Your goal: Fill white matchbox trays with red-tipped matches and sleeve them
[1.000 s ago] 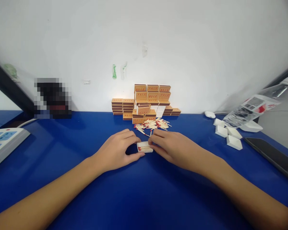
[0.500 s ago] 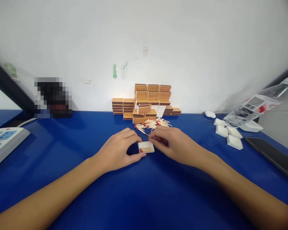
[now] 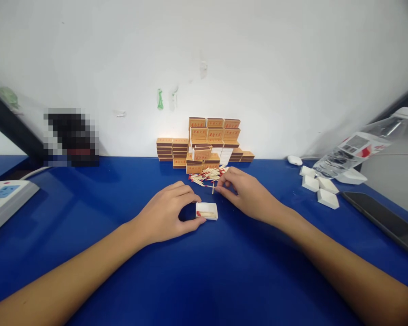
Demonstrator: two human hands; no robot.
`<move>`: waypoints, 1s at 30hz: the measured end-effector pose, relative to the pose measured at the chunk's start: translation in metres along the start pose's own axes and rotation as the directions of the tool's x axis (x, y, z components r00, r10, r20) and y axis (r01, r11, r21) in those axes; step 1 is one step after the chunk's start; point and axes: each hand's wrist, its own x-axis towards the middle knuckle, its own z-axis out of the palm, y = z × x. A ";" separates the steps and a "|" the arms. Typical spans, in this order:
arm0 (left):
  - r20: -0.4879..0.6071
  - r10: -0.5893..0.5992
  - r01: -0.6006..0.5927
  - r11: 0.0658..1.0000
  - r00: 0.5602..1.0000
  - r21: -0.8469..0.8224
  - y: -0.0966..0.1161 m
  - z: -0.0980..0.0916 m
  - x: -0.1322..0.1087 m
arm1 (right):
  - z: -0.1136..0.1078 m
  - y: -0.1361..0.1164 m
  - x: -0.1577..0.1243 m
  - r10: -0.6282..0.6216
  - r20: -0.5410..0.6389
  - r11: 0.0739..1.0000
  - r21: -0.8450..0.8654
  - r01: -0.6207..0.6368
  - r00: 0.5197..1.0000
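Note:
A small white matchbox tray (image 3: 207, 207) lies on the blue table with several red-headed matches (image 3: 206, 214) along its near side. The thumb and fingers of my left hand (image 3: 170, 210) close around the tray's left end. Beyond it, my right hand (image 3: 243, 188) is at the front of a loose heap of matches (image 3: 209, 174), its thumb and forefinger drawn together at a single match (image 3: 213, 188). The right hand covers the right part of the heap.
Stacked matchboxes (image 3: 215, 135) stand behind the heap against the wall. On the right are white pieces (image 3: 328, 198), a plastic bottle (image 3: 357, 147), a phone (image 3: 384, 219) and a white case (image 3: 294, 160). A power strip (image 3: 10, 201) lies at the left.
My right hand has moved away from the tray, forward to the match heap, and a single match now shows at its fingertips. My left hand stays on the tray.

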 end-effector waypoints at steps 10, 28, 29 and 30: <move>0.003 -0.018 0.017 1.000 1.000 0.015 0.000 -0.001 0.001 | -0.005 -0.022 -0.005 -0.090 0.115 0.982 0.174 0.069 0.989; 0.000 -0.097 0.097 0.994 0.995 0.049 0.000 0.000 0.000 | -0.006 -0.014 -0.002 0.104 0.051 0.994 0.009 -0.105 0.993; -0.003 -0.097 0.097 0.994 0.995 0.046 -0.001 0.001 0.000 | -0.008 -0.016 -0.003 0.031 0.070 0.999 0.041 -0.034 0.997; -0.006 -0.097 0.097 0.994 0.995 0.044 -0.001 0.001 0.000 | -0.008 -0.018 -0.004 -0.031 0.098 0.998 0.065 0.025 0.995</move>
